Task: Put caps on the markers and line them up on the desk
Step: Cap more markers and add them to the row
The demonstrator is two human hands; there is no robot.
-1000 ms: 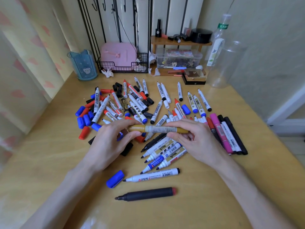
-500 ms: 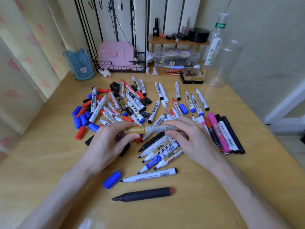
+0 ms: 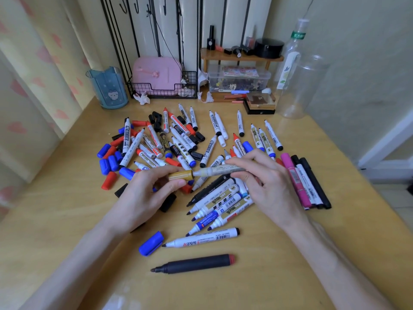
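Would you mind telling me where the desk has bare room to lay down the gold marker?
Bare desk lies right of the capped row, left of the loose caps, and between the black marker and the near edge. The middle pile is crowded.

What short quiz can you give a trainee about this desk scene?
1. True or false: the left hand pinches a gold cap.
2. The loose cap nearest the person is: A red, B blue, C black.
3. Fill in: the ___ hand holds the marker at that gold cap.
Key: 1 true; 2 B; 3 right, the right hand.
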